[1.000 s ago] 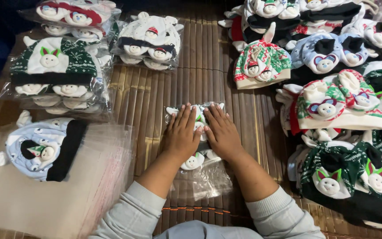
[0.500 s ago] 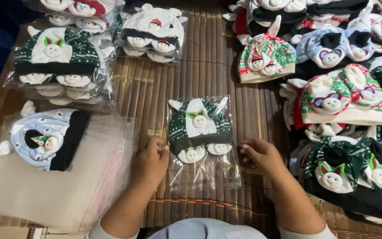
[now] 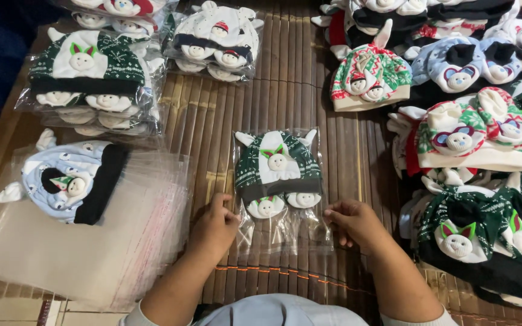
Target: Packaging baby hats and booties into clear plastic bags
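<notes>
Our left hand (image 3: 215, 226) and right hand (image 3: 353, 222) pinch the bagged green hat set (image 3: 278, 175) by its slippery, limp, light open end.

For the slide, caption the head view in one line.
Two hands, left hand and right hand, pinch the open end of a clear bag holding a green hat set, on a bamboo mat.

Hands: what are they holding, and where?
Both hold the clear bag with the green hat set: left hand at its lower left edge, right hand at its lower right edge.
</notes>
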